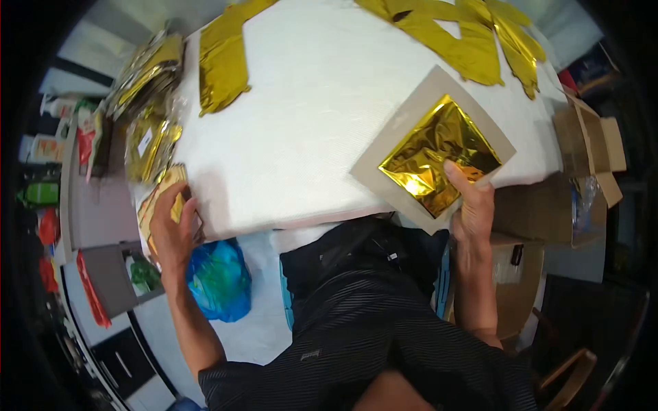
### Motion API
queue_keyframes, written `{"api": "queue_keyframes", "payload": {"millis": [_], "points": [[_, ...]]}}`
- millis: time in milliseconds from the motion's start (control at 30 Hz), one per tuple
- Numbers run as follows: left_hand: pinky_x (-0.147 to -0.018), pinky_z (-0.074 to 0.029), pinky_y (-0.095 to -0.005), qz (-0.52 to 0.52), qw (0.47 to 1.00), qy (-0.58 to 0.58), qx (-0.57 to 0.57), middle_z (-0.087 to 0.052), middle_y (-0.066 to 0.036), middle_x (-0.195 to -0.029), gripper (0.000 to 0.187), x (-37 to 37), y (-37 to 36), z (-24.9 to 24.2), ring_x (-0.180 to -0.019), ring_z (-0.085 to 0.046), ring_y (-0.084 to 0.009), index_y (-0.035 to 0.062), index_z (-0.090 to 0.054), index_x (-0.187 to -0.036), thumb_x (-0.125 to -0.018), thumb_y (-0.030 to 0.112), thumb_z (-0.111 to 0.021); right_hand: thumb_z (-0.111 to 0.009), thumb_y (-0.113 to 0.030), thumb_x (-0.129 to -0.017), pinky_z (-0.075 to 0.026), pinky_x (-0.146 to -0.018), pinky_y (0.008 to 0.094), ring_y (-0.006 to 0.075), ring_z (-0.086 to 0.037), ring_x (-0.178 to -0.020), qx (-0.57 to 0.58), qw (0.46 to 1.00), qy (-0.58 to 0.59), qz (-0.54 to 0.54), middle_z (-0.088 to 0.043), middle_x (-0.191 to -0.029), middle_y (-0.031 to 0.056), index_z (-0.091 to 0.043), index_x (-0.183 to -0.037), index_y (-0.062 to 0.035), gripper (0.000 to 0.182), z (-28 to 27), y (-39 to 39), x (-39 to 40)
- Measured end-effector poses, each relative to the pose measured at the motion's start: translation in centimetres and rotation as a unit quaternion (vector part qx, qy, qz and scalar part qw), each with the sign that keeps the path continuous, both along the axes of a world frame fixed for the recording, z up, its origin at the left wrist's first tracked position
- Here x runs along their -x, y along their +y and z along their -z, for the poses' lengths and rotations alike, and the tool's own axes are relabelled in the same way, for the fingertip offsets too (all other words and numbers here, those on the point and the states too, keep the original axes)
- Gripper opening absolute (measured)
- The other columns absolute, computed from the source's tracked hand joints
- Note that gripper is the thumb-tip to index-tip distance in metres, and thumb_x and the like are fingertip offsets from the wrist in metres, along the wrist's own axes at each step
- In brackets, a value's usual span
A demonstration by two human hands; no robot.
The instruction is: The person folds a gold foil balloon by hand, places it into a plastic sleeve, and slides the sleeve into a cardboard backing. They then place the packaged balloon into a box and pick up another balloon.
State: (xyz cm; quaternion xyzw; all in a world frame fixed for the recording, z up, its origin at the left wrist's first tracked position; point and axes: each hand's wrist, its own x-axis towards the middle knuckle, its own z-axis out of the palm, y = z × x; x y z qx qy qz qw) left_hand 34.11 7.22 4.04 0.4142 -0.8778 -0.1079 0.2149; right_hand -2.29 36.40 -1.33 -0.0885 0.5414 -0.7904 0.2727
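Observation:
My right hand grips a grey cardboard square by its near right corner. The thumb presses on a folded piece of shiny gold foil that lies flat on the board. On the left, my left hand is closed around a stack of printed cards or sleeves at the table's left edge. Its thumb is on the right side and its fingers reach over the top; the fingertips are partly hidden. Just behind the stack lie gold items in clear plastic bags.
A white-covered table spreads before me. Flat gold foil balloons lie at its far left, and more gold balloons at the far right. Open cardboard boxes stand at right. A blue plastic bag sits below the table's left front.

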Motion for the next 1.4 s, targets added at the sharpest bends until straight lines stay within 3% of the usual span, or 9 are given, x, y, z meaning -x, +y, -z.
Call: {"api": "queue_keyframes", "payload": {"millis": [333,467,533,600,700,867,1067,1233,1400], "points": [[-0.104,-0.051,-0.0400,0.019,0.995,0.006,-0.093,-0.072,-0.015,-0.126,0.037,4.2,-0.6,-1.2,-0.117,-0.067,-0.0287,0.0024,-0.067,-0.133,-0.097,0.011,-0.070,-0.077,-0.002,-0.090,-0.055,-0.094,0.0318,0.0161,-0.069,-0.103,0.025,1.000,0.015,-0.006,-0.072,-0.116,0.0077,-0.066,-0.127,0.0020,0.039,0.1,0.4,0.0],[-0.100,-0.051,-0.0371,0.124,0.988,0.042,-0.086,-0.073,-0.014,-0.119,0.033,12.3,0.6,-2.4,-0.114,-0.068,-0.0271,0.0013,-0.070,-0.125,-0.092,-0.001,-0.073,-0.077,-0.002,-0.089,-0.055,-0.094,0.0324,0.0164,-0.069,-0.101,0.025,1.000,0.008,-0.008,-0.073,-0.114,0.0078,-0.067,-0.124,0.0020,0.037,0.4,1.5,-0.1],[-0.099,-0.053,-0.0371,0.242,0.967,0.040,-0.066,-0.074,-0.016,-0.117,0.033,17.2,1.8,-3.2,-0.110,-0.070,-0.0290,0.0023,-0.071,-0.123,-0.091,-0.002,-0.074,-0.077,-0.001,-0.088,-0.055,-0.093,0.0327,0.0165,-0.069,-0.100,0.021,1.000,-0.007,0.003,-0.074,-0.113,0.0078,-0.068,-0.123,0.0021,0.036,0.6,2.8,-0.3],[-0.098,-0.053,-0.0362,0.332,0.942,0.024,-0.034,-0.074,-0.016,-0.118,0.031,23.0,3.6,-3.6,-0.111,-0.071,-0.0290,0.0010,-0.071,-0.122,-0.092,-0.001,-0.074,-0.080,-0.006,-0.088,-0.057,-0.088,0.0327,0.0158,-0.071,-0.097,-0.038,0.999,0.013,-0.004,-0.076,-0.109,0.0087,-0.070,-0.120,0.0044,0.035,0.9,4.3,-0.6],[-0.095,-0.055,-0.0397,0.458,0.889,0.013,-0.010,-0.073,-0.018,-0.117,0.033,31.5,6.6,-3.0,-0.108,-0.071,-0.0371,0.0032,-0.071,-0.122,-0.089,0.003,-0.077,-0.077,0.001,-0.085,-0.054,-0.094,0.0338,0.0171,-0.068,-0.105,-0.023,1.000,-0.002,0.015,-0.072,-0.118,0.0072,-0.064,-0.128,0.0013,0.046,0.5,7.0,-0.7],[-0.094,-0.055,-0.0453,0.580,0.815,-0.004,0.006,-0.072,-0.022,-0.115,0.028,42.4,12.1,-0.9,-0.108,-0.068,-0.0399,0.0000,-0.071,-0.118,-0.091,0.009,-0.073,-0.077,-0.002,-0.085,-0.054,-0.096,0.0345,0.0191,-0.067,-0.106,-0.028,0.997,0.002,0.069,-0.070,-0.119,0.0087,-0.061,-0.131,0.0013,0.050,1.4,12.0,-0.2],[-0.091,-0.055,-0.0466,0.546,0.835,-0.010,0.063,-0.073,-0.023,-0.111,0.026,54.5,11.9,-1.0,-0.103,-0.069,-0.0408,-0.0013,-0.073,-0.114,-0.091,0.011,-0.074,-0.079,-0.003,-0.086,-0.056,-0.090,0.0317,0.0160,-0.070,-0.097,0.010,0.993,-0.002,0.119,-0.074,-0.112,0.0079,-0.069,-0.121,0.0019,0.036,2.0,13.0,2.0],[-0.097,-0.054,-0.0451,0.510,0.859,-0.020,0.029,-0.072,-0.024,-0.119,0.028,59.4,11.3,-0.5,-0.108,-0.068,-0.0417,-0.0008,-0.073,-0.120,-0.093,0.008,-0.070,-0.079,-0.005,-0.087,-0.058,-0.086,0.0309,0.0153,-0.070,-0.095,-0.014,0.992,0.019,0.127,-0.075,-0.109,0.0081,-0.070,-0.117,0.0024,0.032,0.8,12.3,4.4],[-0.096,-0.054,-0.0463,0.522,0.849,0.040,0.067,-0.071,-0.025,-0.117,0.037,61.9,11.9,1.0,-0.108,-0.068,-0.0424,-0.0029,-0.069,-0.126,-0.093,0.014,-0.072,-0.077,-0.002,-0.083,-0.056,-0.091,0.0318,0.0158,-0.070,-0.098,-0.044,0.996,0.024,0.077,-0.073,-0.113,0.0076,-0.066,-0.124,0.0013,0.042,1.2,12.0,6.1]]}}
